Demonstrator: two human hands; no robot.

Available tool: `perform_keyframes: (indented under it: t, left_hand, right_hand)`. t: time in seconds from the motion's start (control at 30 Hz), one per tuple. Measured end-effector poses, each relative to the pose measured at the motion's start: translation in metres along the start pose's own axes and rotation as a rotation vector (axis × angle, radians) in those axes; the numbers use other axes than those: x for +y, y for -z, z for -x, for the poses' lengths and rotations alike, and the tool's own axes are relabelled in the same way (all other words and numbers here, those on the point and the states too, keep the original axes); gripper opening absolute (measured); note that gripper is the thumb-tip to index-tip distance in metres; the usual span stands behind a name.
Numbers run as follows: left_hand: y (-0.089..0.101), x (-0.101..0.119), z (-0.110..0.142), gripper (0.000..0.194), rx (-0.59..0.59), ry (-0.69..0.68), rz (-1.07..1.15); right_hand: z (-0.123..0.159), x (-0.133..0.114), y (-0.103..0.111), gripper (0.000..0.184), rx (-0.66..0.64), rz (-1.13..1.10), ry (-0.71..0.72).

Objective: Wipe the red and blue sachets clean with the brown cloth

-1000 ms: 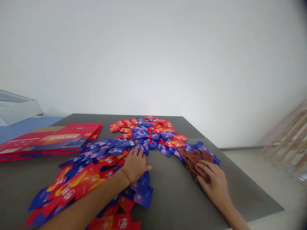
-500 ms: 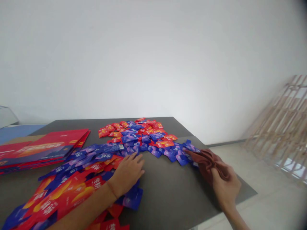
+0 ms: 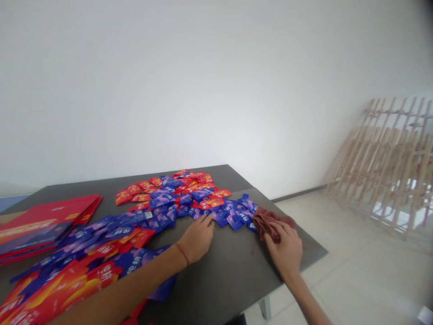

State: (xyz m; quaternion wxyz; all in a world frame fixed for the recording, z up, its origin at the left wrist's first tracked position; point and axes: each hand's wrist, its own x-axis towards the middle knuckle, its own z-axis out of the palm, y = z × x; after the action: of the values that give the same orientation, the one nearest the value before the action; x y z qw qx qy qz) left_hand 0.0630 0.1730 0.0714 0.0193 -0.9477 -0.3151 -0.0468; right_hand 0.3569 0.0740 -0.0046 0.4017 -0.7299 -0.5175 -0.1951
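Note:
My right hand (image 3: 286, 248) grips a bunched brown cloth (image 3: 267, 223), pressed onto the dark tabletop near its right edge. The cloth touches the blue sachets (image 3: 237, 214) at the right end of the scattered pile. Close to the middle, my left hand (image 3: 198, 239) reaches forward with fingers stretched out, their tips at the near edge of the blue sachets; whether they touch is hard to see. Red and orange sachets (image 3: 199, 180) lie mixed with blue ones farther back. Under and beside my left forearm spreads a heap of larger red and blue packets (image 3: 84, 280).
Flat red and blue printed packages (image 3: 50, 221) are stacked on the left of the dark table (image 3: 216, 280). A white wall (image 3: 203, 90) rises behind. To the right, wooden slatted frames (image 3: 385, 158) lean above the pale tiled floor (image 3: 352, 253).
The view has turned to the right. My right hand has lowered the cloth flatter onto the table, beside the blue sachets. My left hand has moved rightward, away from the packet heap.

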Motion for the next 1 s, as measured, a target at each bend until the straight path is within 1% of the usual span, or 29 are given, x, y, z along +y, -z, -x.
perform_keyframes:
  t: [0.13,0.37,0.5,0.6,0.67,0.77,0.9,1.0]
  left_hand:
    - [-0.012,-0.002,-0.014,0.042,-0.012,0.061,-0.028]
    - [-0.028,-0.009,-0.020,0.054,-0.030,0.165,-0.057]
    - [-0.033,-0.012,-0.019,0.056,-0.024,0.165,-0.050]
    - [-0.032,-0.009,-0.012,0.056,-0.011,0.166,-0.032]
    - [-0.028,-0.005,-0.004,0.058,0.001,0.157,-0.010]
    - [-0.015,0.004,0.009,0.059,0.028,0.140,0.043]
    - [0.012,0.013,0.022,0.045,0.060,0.162,0.160]
    - [0.032,0.012,0.025,0.035,0.069,0.220,0.277]
  right_hand:
    - [0.002,-0.005,0.002,0.032,-0.011,0.039,0.024]
    - [0.003,-0.006,-0.001,0.032,-0.006,0.045,0.012]
    - [0.003,-0.009,0.001,0.032,-0.008,0.045,-0.007]
    - [0.004,-0.009,0.001,0.032,-0.011,0.043,-0.001]
    - [0.004,-0.007,0.000,0.032,-0.005,0.040,0.005]
    - [0.004,-0.004,-0.003,0.032,0.003,0.036,0.015]
    - [0.003,-0.002,-0.003,0.034,-0.003,0.030,0.028]
    - [0.002,-0.003,-0.002,0.035,-0.007,0.044,0.025]
